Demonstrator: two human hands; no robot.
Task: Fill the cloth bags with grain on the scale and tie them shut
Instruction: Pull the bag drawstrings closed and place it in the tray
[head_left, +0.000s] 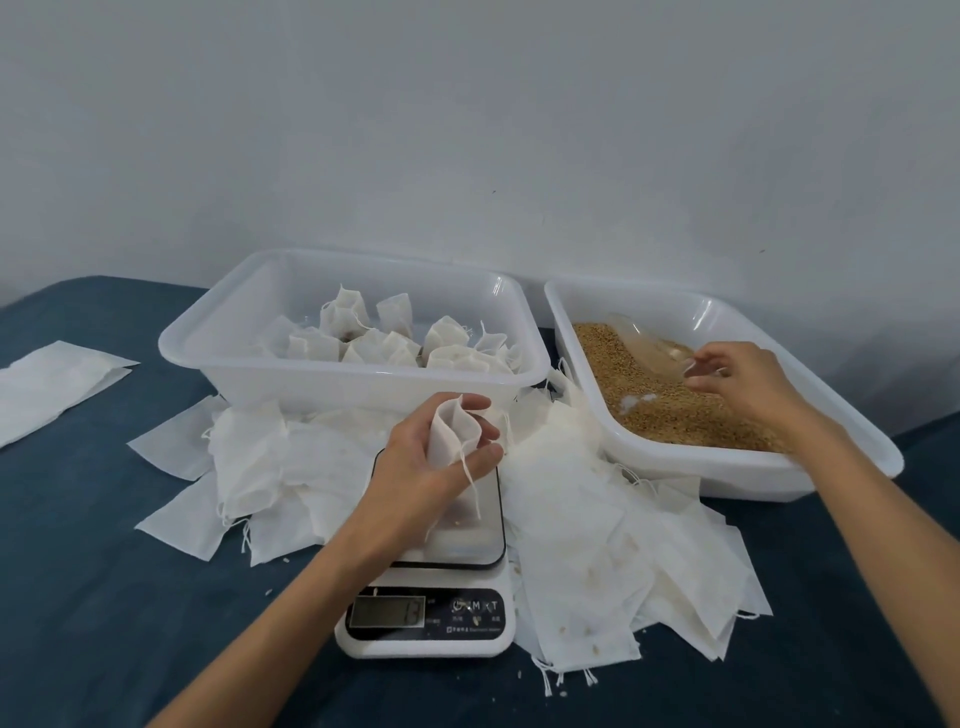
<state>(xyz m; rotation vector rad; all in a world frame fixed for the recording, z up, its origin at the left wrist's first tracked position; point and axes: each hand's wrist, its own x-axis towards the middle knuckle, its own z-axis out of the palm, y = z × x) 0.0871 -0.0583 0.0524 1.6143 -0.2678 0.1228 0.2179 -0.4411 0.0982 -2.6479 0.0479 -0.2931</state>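
Cloth bag (451, 431) gripped in left hand (426, 467) above scale (441, 571); right hand (743, 384) grasps scoop (649, 343).

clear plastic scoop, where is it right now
The clear plastic scoop lies on the brown grain in the right white tub, at the right hand fingertips.

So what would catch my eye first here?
Probably the left hand holding an open cloth bag above the scale in the middle. Next, the right hand at a clear scoop in the grain tub, with filled bags in the neighbouring tub.
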